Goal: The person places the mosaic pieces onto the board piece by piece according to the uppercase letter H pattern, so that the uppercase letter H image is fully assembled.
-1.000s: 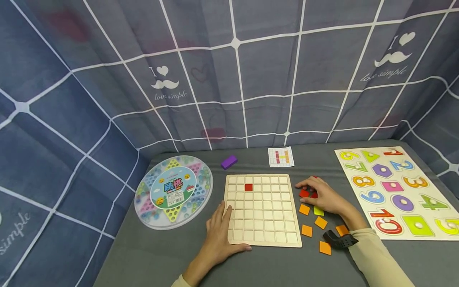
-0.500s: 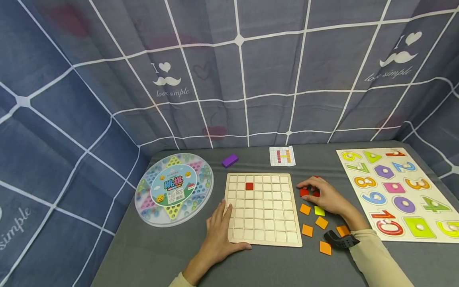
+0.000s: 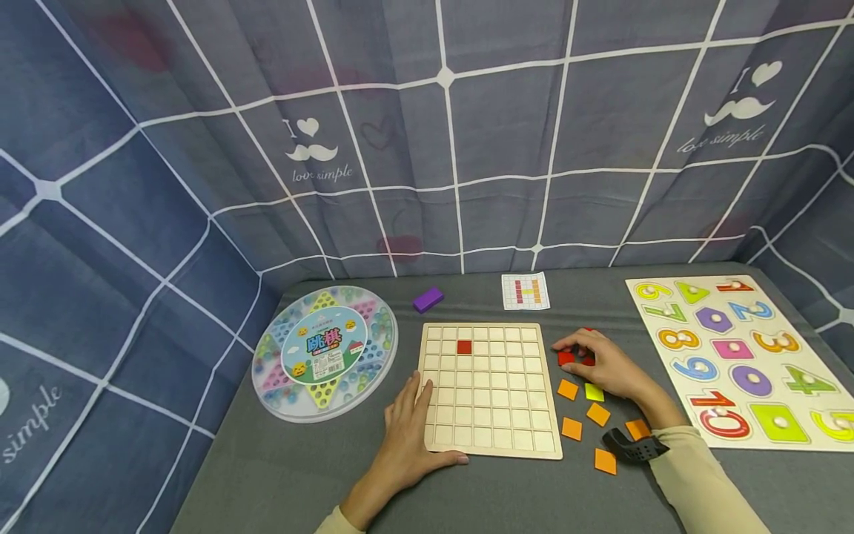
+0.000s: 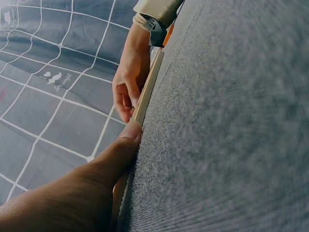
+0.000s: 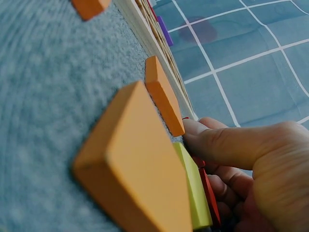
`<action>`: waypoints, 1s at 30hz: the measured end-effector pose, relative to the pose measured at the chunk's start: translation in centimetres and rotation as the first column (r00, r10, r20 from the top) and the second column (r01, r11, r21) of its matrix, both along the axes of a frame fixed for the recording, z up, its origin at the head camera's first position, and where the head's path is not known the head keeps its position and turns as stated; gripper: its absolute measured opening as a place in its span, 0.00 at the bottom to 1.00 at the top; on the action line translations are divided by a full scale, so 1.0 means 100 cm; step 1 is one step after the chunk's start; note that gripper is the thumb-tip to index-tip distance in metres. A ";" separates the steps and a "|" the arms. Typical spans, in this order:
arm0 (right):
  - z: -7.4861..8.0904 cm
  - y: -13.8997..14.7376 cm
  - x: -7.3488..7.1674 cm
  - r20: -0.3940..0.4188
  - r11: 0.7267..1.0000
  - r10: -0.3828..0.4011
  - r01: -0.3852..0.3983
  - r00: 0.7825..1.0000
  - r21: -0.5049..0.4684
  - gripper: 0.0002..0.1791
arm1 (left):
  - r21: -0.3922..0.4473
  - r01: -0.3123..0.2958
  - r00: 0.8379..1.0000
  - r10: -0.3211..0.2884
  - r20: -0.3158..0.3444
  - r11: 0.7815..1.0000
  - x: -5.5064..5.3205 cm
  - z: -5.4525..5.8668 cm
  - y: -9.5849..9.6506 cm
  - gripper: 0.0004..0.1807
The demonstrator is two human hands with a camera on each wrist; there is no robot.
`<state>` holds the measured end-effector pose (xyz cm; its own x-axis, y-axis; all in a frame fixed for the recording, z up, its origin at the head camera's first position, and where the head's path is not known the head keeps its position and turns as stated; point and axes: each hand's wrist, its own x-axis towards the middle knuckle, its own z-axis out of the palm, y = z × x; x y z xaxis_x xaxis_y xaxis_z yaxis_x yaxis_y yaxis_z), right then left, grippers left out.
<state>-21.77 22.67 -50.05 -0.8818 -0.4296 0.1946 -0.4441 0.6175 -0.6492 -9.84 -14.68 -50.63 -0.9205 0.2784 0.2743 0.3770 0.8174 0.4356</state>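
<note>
A pale wooden grid board [image 3: 490, 400] lies on the grey cloth with one red square tile [image 3: 463, 347] in its second row. My left hand [image 3: 403, 437] rests at the board's lower left corner, fingers straight along the left side and thumb at the near edge. In the left wrist view, the thumb [image 4: 123, 142] touches the board's edge. Right of the board, my right hand [image 3: 610, 363] is over a few red tiles; its curled thumb and fingers pinch one red tile [image 3: 565, 359]. Its fingertips partly hide the others. A yellow-green tile [image 3: 594, 392] lies just below that hand.
Several orange tiles [image 3: 571, 429] lie scattered near the right wrist. Behind the board are a pattern card [image 3: 525, 291] and a purple block [image 3: 428, 300]. A round Chinese checkers set [image 3: 323, 352] lies left; a number puzzle board [image 3: 740, 363] lies right.
The head view has shifted slightly. Both hands stay in about the same places, the left at the board and the right at the red tiles.
</note>
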 end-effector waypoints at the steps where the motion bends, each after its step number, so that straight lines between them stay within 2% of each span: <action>1: 0.000 0.000 0.000 0.001 1.000 0.000 0.000 1.000 0.000 0.18 | 0.001 0.000 1.000 0.000 0.001 1.000 0.000 0.000 0.000 0.68; 22: -0.002 -0.001 0.000 -0.033 0.999 -0.010 0.009 0.999 -0.033 0.17 | 0.001 -0.003 1.000 0.003 0.011 1.000 0.002 0.003 0.000 0.67; 30: -0.002 -0.003 0.002 -0.023 1.000 -0.017 0.017 1.000 -0.022 0.17 | 0.010 -0.003 1.000 0.003 0.017 1.000 0.003 0.003 0.000 0.68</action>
<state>-21.58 22.40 -50.26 -0.8841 -0.4101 0.2242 -0.4487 0.6105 -0.6527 -9.54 -14.63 -50.31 -0.9257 0.2733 0.2613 0.3673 0.8141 0.4498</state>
